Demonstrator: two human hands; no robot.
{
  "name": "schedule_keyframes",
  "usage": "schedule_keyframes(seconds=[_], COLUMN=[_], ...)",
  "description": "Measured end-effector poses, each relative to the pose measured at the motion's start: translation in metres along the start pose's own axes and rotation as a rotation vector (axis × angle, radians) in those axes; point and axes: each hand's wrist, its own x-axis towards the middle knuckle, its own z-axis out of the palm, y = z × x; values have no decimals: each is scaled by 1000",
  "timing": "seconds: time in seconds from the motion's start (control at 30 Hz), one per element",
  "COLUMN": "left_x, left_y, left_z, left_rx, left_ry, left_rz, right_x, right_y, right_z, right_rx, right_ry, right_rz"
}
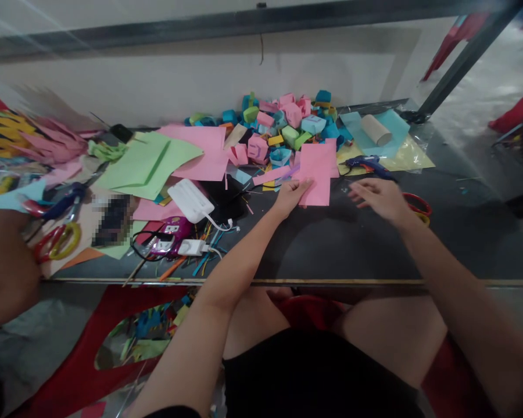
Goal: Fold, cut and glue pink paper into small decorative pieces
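Note:
My left hand (289, 196) pinches the lower left edge of a pink sheet of paper (316, 168), held slightly above the dark table. To its right hovers my right hand (380, 199), fingers loosely apart with nothing visible in them. A blue glue gun (372, 165) lies just beyond that hand. Scissors with red and yellow handles (419, 204) are partly hidden behind my right wrist. Behind the pink sheet rises a heap of small folded paper pieces (292, 119) in pink, green and blue.
A cardboard tube (376, 129) lies on blue paper (398, 136) at the back right. Green sheets (152, 165), a white device (190, 200) and a purple power strip (172, 235) with cables crowd the left. Another person's arm (6, 267) reaches in near more scissors (65, 241).

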Motion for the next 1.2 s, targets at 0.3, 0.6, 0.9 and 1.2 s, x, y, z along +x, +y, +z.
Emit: schedule_keyframes(seconds=[0.3,0.6,0.9,1.2], left_x=[3,8,8,12], left_y=[-4,0,-1,-8], left_z=[-3,-7,-11,-9], left_rx=[36,-107,-166,27], left_ry=[-27,-8,-13,60], left_rz=[3,0,-20,97], right_x=[48,42,46,49], right_y=[17,23,25,24], right_z=[71,66,68,72], right_rx=[333,541,533,509], right_ry=[-90,-179,-154,-154], right_rz=[-178,-172,-152,-100])
